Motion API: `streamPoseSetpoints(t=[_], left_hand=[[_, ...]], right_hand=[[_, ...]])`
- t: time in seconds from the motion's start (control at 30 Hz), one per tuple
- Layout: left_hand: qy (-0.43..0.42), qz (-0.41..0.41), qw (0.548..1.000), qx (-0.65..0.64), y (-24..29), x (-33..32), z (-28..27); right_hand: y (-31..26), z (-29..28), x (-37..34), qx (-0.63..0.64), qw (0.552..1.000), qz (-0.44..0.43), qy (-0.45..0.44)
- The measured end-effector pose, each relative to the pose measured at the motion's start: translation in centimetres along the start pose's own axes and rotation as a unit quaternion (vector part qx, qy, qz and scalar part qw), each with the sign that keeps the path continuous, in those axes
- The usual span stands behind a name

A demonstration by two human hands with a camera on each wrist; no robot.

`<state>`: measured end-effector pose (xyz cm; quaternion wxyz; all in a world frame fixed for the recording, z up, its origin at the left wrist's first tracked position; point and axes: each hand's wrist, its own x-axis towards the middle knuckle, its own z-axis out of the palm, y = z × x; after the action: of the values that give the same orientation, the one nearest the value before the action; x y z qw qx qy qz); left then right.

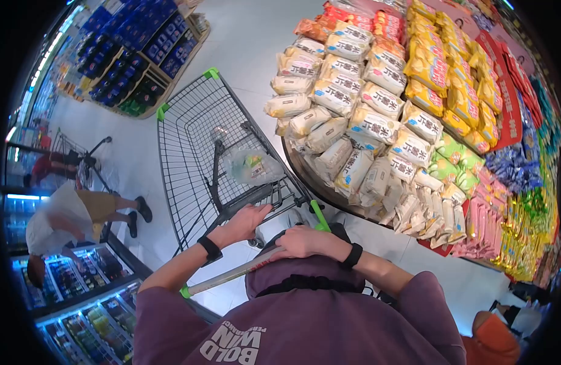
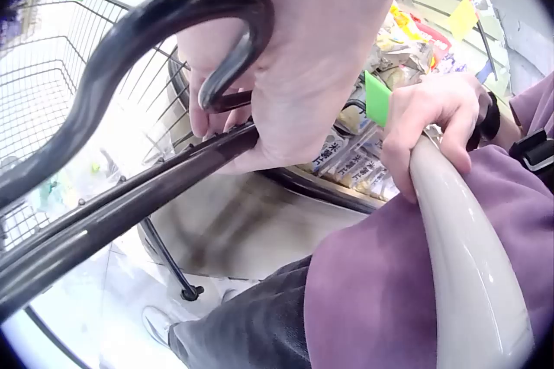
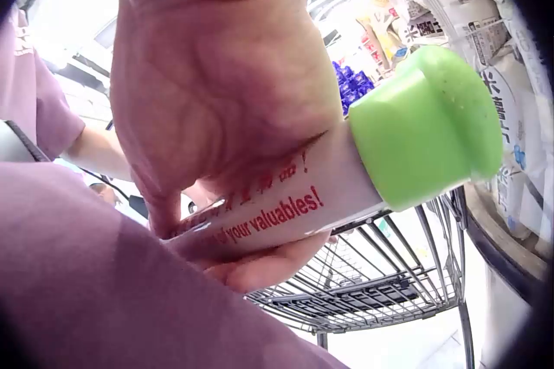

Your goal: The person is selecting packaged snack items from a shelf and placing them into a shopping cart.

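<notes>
A shopping cart (image 1: 195, 152) with green corners stands before the person, a clear plastic bag (image 1: 253, 166) with items inside it. The left hand (image 1: 247, 222) grips the dark metal rim at the cart's near end; in the left wrist view that hand (image 2: 286, 66) has its fingers curled round the dark bar (image 2: 130, 205). The right hand (image 1: 301, 242) holds the light handle bar (image 1: 225, 277) near its green end. In the right wrist view the right hand (image 3: 225, 109) wraps the printed handle (image 3: 286, 209) beside the green cap (image 3: 424, 127).
A rounded display of stacked snack packs (image 1: 378, 121) stands close along the cart's right side. Shelves of blue packs and bottles (image 1: 128, 67) are at the upper left. Another person (image 1: 79, 213) stands at the left by lit coolers (image 1: 85, 310). Tiled floor (image 1: 244, 36) lies beyond the cart.
</notes>
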<state>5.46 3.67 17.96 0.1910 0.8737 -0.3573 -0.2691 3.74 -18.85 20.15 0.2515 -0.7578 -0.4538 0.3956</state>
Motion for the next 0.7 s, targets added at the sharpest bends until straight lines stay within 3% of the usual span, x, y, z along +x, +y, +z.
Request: streamPoseSetpoints(t=[0.1, 0.2, 0.43, 0.7], left_hand=[[-0.024, -0.003, 1.0, -0.004, -0.2, 0.3, -0.7], [-0.018, 0.022, 0.999, -0.019, -0.4, 0.2, -1.7], [-0.032, 0.058, 0.998, 0.021, -1.7, -0.1, -2.3], [-0.067, 0.066, 0.995, 0.04, -2.4, -0.5, -3.1]], right_hand=[[-0.6, -0.1, 0.1, 0.014, 1.0, 0.017, 0.005], [-0.4, 0.7, 0.2, 0.016, 0.996, -0.043, 0.08], [-2.7, 0.3, 0.8, 0.068, 0.995, 0.016, 0.066], [-3.3, 0.6, 1.9, 0.073, 0.995, 0.015, 0.071]])
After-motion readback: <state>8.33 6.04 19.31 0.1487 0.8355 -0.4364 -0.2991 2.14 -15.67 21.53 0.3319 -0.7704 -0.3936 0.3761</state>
